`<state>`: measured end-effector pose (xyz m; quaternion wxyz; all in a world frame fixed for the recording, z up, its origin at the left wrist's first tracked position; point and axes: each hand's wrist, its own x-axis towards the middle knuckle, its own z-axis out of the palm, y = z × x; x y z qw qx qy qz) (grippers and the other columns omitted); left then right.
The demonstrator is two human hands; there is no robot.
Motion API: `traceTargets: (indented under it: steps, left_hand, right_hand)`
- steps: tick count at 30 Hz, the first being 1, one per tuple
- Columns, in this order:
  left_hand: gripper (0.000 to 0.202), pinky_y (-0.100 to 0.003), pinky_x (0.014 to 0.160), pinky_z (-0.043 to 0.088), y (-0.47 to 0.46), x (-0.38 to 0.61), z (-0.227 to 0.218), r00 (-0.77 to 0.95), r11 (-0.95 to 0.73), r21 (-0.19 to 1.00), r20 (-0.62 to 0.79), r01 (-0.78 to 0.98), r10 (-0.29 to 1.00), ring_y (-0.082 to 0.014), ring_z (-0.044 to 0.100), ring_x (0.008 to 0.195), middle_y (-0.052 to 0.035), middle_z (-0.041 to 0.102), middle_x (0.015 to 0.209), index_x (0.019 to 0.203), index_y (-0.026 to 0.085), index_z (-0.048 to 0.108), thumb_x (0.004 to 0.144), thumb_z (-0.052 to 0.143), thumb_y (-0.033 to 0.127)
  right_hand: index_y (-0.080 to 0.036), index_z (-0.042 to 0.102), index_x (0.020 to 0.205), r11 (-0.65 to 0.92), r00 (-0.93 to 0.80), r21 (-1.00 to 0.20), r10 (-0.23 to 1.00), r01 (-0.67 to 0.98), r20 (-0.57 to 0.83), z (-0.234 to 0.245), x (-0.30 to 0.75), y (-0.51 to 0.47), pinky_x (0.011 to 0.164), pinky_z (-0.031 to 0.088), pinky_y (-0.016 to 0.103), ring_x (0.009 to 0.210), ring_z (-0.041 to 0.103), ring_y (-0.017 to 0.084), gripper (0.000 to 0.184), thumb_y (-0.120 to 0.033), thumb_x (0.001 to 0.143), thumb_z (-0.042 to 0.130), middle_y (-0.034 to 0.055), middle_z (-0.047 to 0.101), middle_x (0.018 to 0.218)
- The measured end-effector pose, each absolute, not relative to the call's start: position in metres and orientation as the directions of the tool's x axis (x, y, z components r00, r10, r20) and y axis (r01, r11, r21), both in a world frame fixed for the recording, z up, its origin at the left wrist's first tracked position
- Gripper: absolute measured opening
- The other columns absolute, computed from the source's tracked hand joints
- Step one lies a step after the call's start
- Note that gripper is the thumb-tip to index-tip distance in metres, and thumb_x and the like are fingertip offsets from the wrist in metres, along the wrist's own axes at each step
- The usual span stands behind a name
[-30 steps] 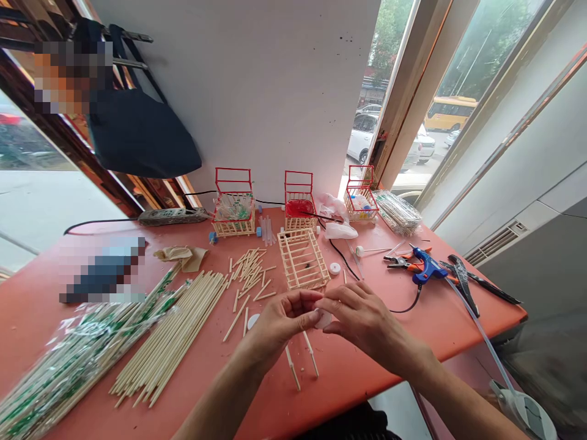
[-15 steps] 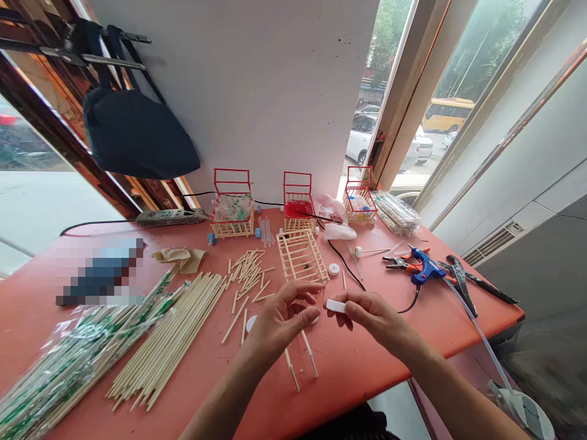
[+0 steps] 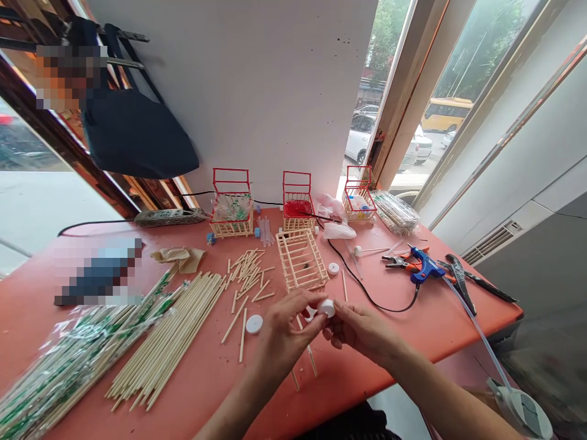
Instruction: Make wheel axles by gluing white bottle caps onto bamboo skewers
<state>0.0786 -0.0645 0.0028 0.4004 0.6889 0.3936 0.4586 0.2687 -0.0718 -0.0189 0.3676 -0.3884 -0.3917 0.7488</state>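
My left hand [image 3: 287, 333] and my right hand [image 3: 362, 330] meet above the front of the red table [image 3: 435, 318], both pinching a small white bottle cap [image 3: 326, 307] between their fingertips. Under the hands lie two thin sticks [image 3: 312, 360] with small pegs. Just beyond the hands rests a ladder-like bamboo stick frame [image 3: 301, 259]. Another white cap [image 3: 254, 324] lies on the table left of my left hand, and a third cap [image 3: 334, 268] sits right of the frame.
A bundle of long bamboo sticks [image 3: 169, 339] and wrapped chopsticks [image 3: 68, 366] lie at the left. Short cut sticks [image 3: 250, 275] are scattered mid-table. Three small red-framed stick carts [image 3: 233, 211] stand at the back. A blue glue gun [image 3: 424, 267], pliers and cutters lie at the right.
The hands were apart half a second ago, with the right holding the cap alone. Now both have come together lower down and grip the cap jointly.
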Motion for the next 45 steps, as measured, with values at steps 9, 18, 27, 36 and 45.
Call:
traceTargets:
  steps: [9, 18, 27, 36, 45]
  left_hand:
    - [0.032, -0.03, 0.067, 0.053, -0.055, 0.077, -0.013, 0.322, 0.062, 0.996, -0.036, -0.071, 0.946, -0.0193, 0.066, 0.075, -0.0071, 0.076, 0.086, 0.104, 0.016, 0.08, 0.079, 0.078, 0.036]
    - [0.028, -0.031, 0.067, 0.055, -0.062, 0.082, -0.005, 0.266, -0.013, 1.0, 0.005, 0.027, 0.964, -0.0187, 0.067, 0.071, -0.0096, 0.078, 0.09, 0.096, 0.015, 0.081, 0.078, 0.072, 0.034]
    - [0.023, -0.029, 0.066, 0.057, -0.06, 0.079, -0.007, 0.242, -0.174, 0.985, 0.165, 0.015, 0.956, -0.0196, 0.071, 0.075, -0.0074, 0.076, 0.091, 0.099, 0.017, 0.081, 0.085, 0.068, 0.029]
    - [0.03, -0.042, 0.088, 0.054, -0.057, 0.07, -0.012, 0.378, -0.438, 0.692, 0.251, 0.574, 0.891, -0.0291, 0.068, 0.101, -0.0096, 0.075, 0.107, 0.12, 0.021, 0.074, 0.094, 0.06, 0.014]
    - [0.024, -0.039, 0.082, 0.049, -0.062, 0.089, -0.016, 0.464, -0.451, 0.378, 0.061, 0.809, 0.884, -0.0312, 0.061, 0.1, -0.0123, 0.071, 0.101, 0.098, 0.017, 0.072, 0.09, 0.054, 0.003]
  right_hand:
    - [-0.019, 0.068, 0.101, 0.157, -0.259, -0.95, 0.962, 0.269, 0.085, -0.001, 0.272, -0.074, 0.069, 0.047, 0.028, 0.08, 0.064, 0.017, 0.036, -0.055, 0.097, 0.063, 0.0038, 0.072, 0.091]
    - [-0.019, 0.066, 0.086, 0.186, -0.212, -0.91, 0.971, 0.37, 0.112, -0.002, 0.269, -0.077, 0.06, 0.044, 0.025, 0.066, 0.061, 0.014, 0.029, -0.047, 0.096, 0.065, 0.0008, 0.07, 0.076]
    - [-0.019, 0.066, 0.085, 0.243, -0.216, -0.916, 0.96, 0.32, 0.179, 0.005, 0.259, -0.073, 0.061, 0.049, 0.024, 0.063, 0.061, 0.013, 0.023, -0.039, 0.097, 0.066, -0.0005, 0.068, 0.074]
    - [-0.023, 0.062, 0.092, 0.366, -0.237, -0.493, 0.923, 0.789, 0.305, -0.023, 0.293, -0.068, 0.069, 0.049, 0.03, 0.078, 0.064, 0.019, 0.013, -0.022, 0.102, 0.055, 0.0047, 0.067, 0.092]
    - [-0.021, 0.068, 0.099, 0.515, -0.443, -0.149, 0.826, 0.844, 0.347, -0.034, 0.295, -0.074, 0.076, 0.05, 0.034, 0.088, 0.064, 0.023, 0.024, -0.002, 0.098, 0.053, 0.0074, 0.069, 0.098]
